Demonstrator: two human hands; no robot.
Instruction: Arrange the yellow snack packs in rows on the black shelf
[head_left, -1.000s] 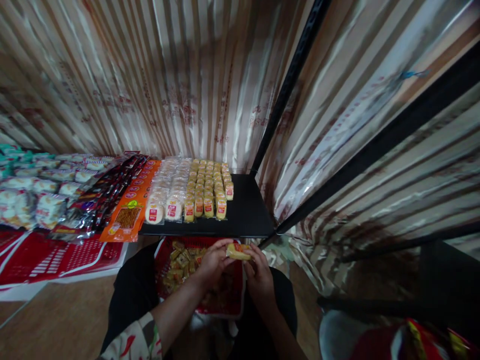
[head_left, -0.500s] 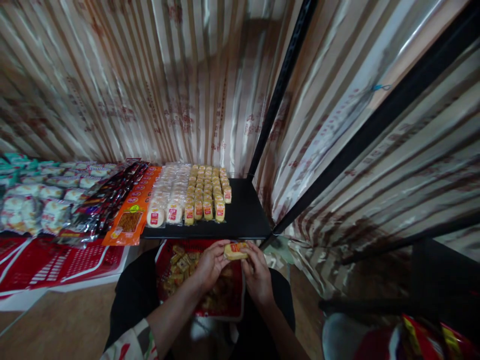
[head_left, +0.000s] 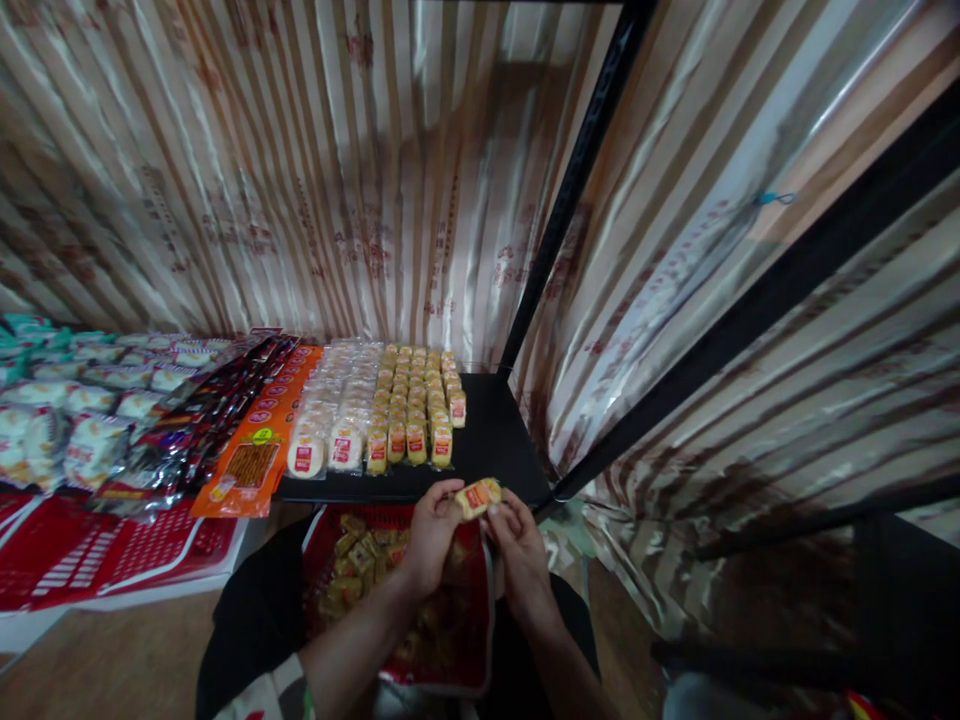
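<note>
- As I view it, fingers of the left hand and right hand clamp the yellow packet, lower centre.
- If either pinch slackens, I judge it could drop into the red basket.

dim | sheen on curtain | lower right dark | edges stretched

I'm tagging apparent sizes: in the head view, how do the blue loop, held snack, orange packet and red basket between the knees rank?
Largest to smallest:
Red basket
Orange packet
Held snack
Blue loop
</note>
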